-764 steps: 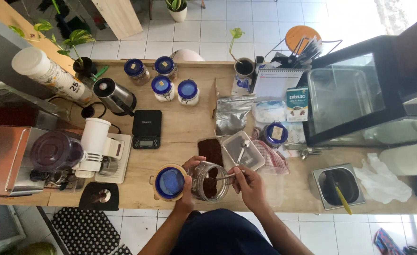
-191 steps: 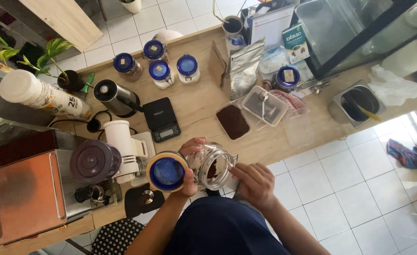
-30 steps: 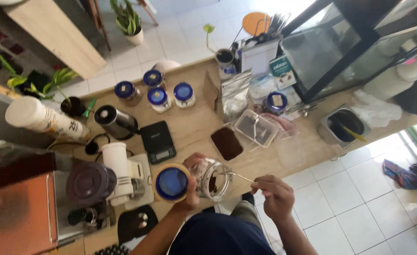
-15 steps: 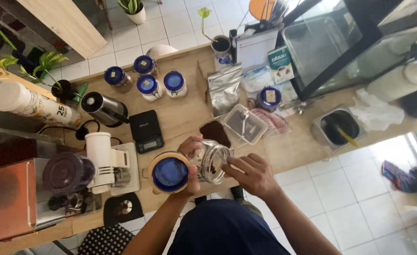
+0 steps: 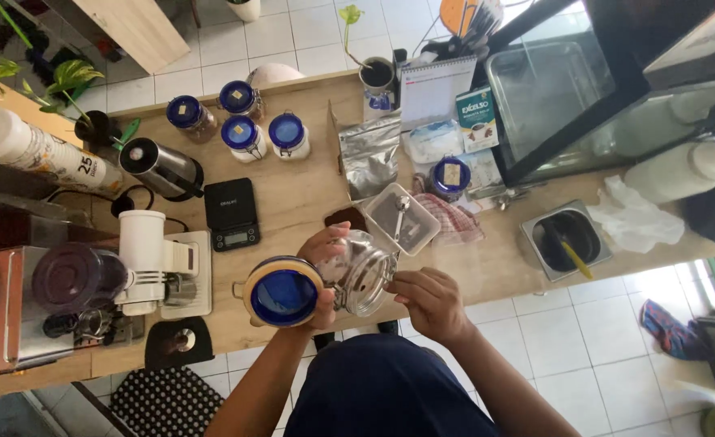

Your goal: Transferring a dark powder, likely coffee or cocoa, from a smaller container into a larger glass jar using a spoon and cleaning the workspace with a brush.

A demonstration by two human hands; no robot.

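Over the counter edge, head view: left hand (image 5: 318,271) wraps the body of a clip-top glass jar (image 5: 359,279), its hinged blue lid (image 5: 280,293) swung open just left of the fingers. Right hand (image 5: 424,298) curls at the jar mouth; can't tell if it's pinching anything. Glass looks rigid, slick, breakable, so I'd grip the body, not the floppy lid.
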